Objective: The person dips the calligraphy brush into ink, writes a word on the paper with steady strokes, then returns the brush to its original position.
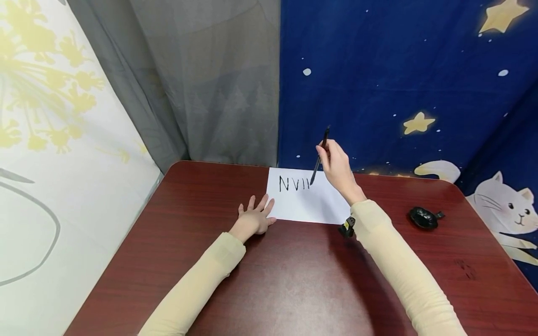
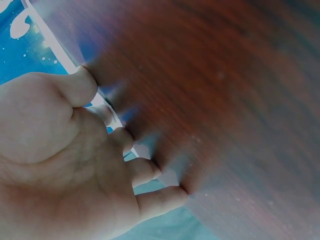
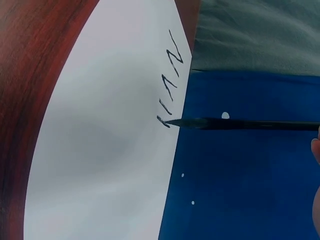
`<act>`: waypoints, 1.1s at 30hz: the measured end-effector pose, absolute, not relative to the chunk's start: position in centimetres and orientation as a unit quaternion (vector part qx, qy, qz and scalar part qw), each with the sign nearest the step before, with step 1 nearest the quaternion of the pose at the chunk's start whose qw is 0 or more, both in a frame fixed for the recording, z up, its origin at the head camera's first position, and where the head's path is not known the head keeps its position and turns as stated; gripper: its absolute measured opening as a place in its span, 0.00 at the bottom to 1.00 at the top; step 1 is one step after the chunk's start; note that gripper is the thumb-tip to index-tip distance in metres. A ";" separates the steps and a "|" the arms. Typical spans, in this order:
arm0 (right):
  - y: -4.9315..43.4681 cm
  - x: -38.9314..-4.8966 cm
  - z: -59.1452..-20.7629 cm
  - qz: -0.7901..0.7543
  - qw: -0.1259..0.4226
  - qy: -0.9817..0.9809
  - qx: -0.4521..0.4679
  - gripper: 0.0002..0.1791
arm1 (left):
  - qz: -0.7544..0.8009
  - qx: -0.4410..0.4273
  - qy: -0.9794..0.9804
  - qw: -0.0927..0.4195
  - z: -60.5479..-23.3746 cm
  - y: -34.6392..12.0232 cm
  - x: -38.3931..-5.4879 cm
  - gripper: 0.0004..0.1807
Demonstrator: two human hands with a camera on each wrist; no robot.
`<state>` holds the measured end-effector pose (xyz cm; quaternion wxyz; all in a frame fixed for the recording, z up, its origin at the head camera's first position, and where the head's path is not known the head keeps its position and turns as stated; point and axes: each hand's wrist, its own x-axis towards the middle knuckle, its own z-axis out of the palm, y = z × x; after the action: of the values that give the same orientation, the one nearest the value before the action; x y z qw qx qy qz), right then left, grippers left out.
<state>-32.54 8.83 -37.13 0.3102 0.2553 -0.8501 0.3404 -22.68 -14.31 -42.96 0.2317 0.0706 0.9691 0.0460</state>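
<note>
A white sheet of paper (image 1: 308, 205) lies at the table's far edge, with black brush strokes reading like "NVII" (image 1: 294, 184) along its upper part. My right hand (image 1: 337, 168) pinches a dark writing brush (image 1: 320, 154) over the sheet. In the right wrist view the tip of the brush (image 3: 200, 123) is at the last stroke; whether it touches the paper I cannot tell. My left hand (image 1: 255, 219) rests with spread fingers at the paper's left edge. The left wrist view shows its palm (image 2: 65, 165) and straight fingers above the reddish-brown wood.
A small black ink dish (image 1: 423, 218) sits on the reddish-brown table (image 1: 269, 280) to the right of the paper. Dark smudges (image 1: 465, 269) mark the wood nearer me. Grey (image 1: 218, 84) and blue starry curtains (image 1: 357, 84) hang directly behind the table.
</note>
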 end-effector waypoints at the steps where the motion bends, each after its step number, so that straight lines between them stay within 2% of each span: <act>1: 8.9 -32.6 -37.1 0.342 0.314 -0.848 0.255 0.13 | 0.044 0.071 0.969 0.232 -42.9 -14.3 -22.7 0.33; 12: 9.2 -32.6 -37.9 0.347 0.286 -0.860 0.241 0.14 | 0.047 0.070 0.967 0.239 -43.7 -14.4 -23.1 0.33; 16: 9.3 -32.7 -38.2 0.344 0.285 -0.861 0.242 0.14 | 0.052 0.074 0.969 0.231 -44.1 -14.4 -23.3 0.33; 22: 9.2 -33.0 -38.4 0.337 0.288 -0.863 0.244 0.15 | 0.042 0.069 0.967 0.241 -42.7 -14.1 -22.7 0.33; 33: 9.3 -33.0 -38.5 0.335 0.284 -0.865 0.241 0.15 | 0.048 0.069 0.968 0.237 -43.3 -14.4 -22.9 0.34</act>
<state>-32.98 9.30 -38.46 0.2839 0.2415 -0.8654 0.3349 -22.92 -14.42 -43.29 0.2366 0.0694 0.9679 0.0481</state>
